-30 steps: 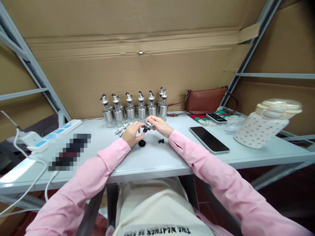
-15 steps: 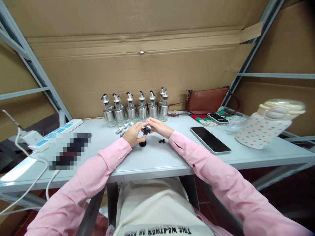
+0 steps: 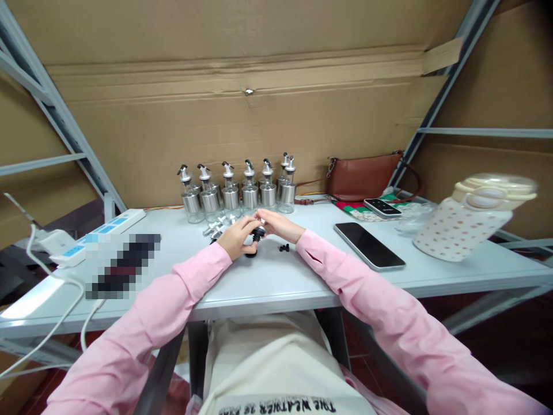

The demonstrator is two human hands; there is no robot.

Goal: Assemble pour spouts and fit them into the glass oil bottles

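Note:
Between my hands is a small black and silver stopper (image 3: 258, 233), its ribbed black part facing down toward me. My left hand (image 3: 237, 237) grips it from the left with thumb and fingers. From the right, my right hand (image 3: 279, 223) has its fingers closed round the silver end, which they partly hide. A black round piece (image 3: 251, 253) lies on the table under the stopper. Small black caps (image 3: 284, 248) lie just right of it. Behind my left hand are several silver spout pieces (image 3: 213, 227), partly covered by it.
Several glass and steel bottles (image 3: 250, 196) with pourers line the back of the table (image 3: 276, 288). A phone (image 3: 369, 245), a brown bag (image 3: 360, 177) and a dotted bottle (image 3: 462, 227) are right; a power strip (image 3: 103, 233) is left.
The stopper has shifted slightly and sits lower between my fingers. My left thumb has moved down and left beside it; my right hand is nearly still.

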